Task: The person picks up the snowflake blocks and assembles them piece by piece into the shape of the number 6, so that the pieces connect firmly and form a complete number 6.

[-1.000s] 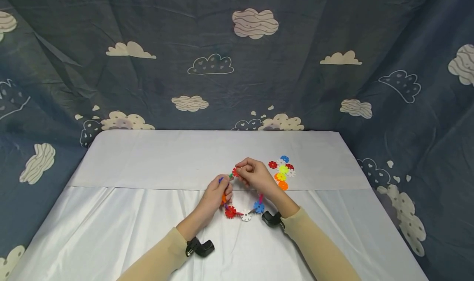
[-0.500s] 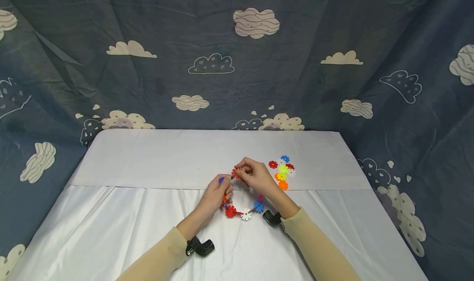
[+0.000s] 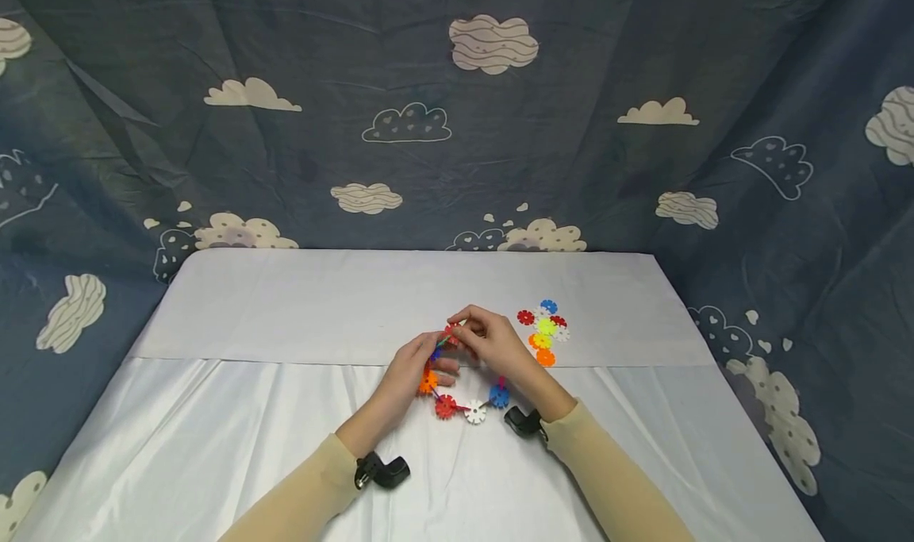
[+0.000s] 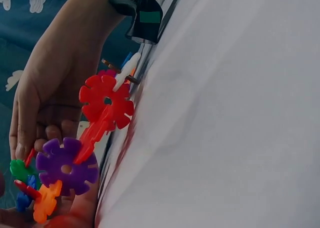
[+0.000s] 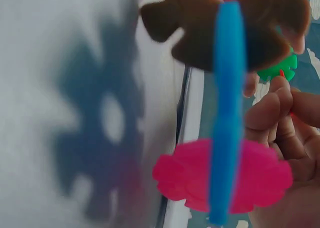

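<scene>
Notched plastic snowflake discs in several colours are slotted together into a curved chain, with a white disc (image 3: 475, 413) and a blue disc (image 3: 499, 397) at the near side. At the chain's far end my right hand (image 3: 493, 342) pinches a red disc (image 3: 452, 334) between thumb and fingertips. My left hand (image 3: 407, 369) holds the chain close by, around the green disc (image 4: 21, 169) and the small blue disc (image 4: 24, 200); its other fingers stretch out past an orange disc (image 3: 428, 381). A purple disc (image 4: 67, 166) shows large in the left wrist view. The left thumb is largely hidden in the head view.
Loose discs, among them a yellow disc (image 3: 546, 327) and an orange disc (image 3: 546, 358), lie right of the right hand. A white cloth covers the table (image 3: 286, 312). A dark cloud-patterned curtain (image 3: 543, 169) hangs behind it and along both sides.
My left hand has shifted its grip toward the far end of the chain and spread its lower fingers, uncovering the orange disc. My right hand stays almost in place with the red disc.
</scene>
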The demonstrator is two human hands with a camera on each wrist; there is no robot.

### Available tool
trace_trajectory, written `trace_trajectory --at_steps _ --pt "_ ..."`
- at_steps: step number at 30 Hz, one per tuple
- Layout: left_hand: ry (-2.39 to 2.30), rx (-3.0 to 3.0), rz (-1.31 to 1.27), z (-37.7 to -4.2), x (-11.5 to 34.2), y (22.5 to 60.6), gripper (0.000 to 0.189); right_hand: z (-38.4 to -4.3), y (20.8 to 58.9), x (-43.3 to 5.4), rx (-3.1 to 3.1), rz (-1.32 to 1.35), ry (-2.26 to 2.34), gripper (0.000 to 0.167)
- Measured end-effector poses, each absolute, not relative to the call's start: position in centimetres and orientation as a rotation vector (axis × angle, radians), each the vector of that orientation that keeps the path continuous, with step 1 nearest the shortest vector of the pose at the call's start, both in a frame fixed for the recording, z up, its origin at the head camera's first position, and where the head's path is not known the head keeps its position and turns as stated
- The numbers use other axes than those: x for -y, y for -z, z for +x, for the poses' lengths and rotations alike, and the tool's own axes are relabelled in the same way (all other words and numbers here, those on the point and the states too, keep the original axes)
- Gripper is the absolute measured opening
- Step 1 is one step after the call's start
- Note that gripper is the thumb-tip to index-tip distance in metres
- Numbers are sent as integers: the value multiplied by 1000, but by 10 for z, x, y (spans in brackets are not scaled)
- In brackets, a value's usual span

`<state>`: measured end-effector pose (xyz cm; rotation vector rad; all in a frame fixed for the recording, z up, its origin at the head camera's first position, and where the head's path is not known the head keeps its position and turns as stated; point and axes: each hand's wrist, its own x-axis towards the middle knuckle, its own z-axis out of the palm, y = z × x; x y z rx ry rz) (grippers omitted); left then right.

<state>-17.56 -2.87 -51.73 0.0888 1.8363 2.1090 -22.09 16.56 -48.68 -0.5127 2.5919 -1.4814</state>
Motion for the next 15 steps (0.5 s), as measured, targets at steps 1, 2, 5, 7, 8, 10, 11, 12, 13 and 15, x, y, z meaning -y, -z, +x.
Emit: trace_trajectory --at_steps 1,2,5,7,8,10,11,12,13,15 --pt "-2124 -1829 88 -176 30 517 52 -221 486 -166 -2586 -518 1471 20" --pt "-2143 -1819 88 -177 30 517 52 -222 486 -166 -2577 -526 1461 22" --pt "-2175 -1845 77 -178 30 517 44 -224 484 -170 -2555 -560 1421 29" --pt "-2182 -1876 76 -180 29 519 39 -227 481 -177 -2579 -563 1398 33" --pt "-2181 -1891 74 -181 28 520 36 -230 480 -182 -2618 -547 1378 34" --pt "-2175 -1916 78 -181 27 521 33 -238 477 -199 -2756 -492 1302 34" --pt "-2173 -1918 82 -181 27 521 33 -242 477 -210 -2847 -450 1226 34" --pt "-2172 -1925 87 -181 26 522 33 -247 477 -222 -2928 -391 1138 34" --pt "-2172 -1927 89 -180 26 522 34 -251 479 -233 -3001 -330 1027 35" --pt "-2171 -1930 111 -180 26 522 37 -258 482 -253 -3068 -235 800 37"
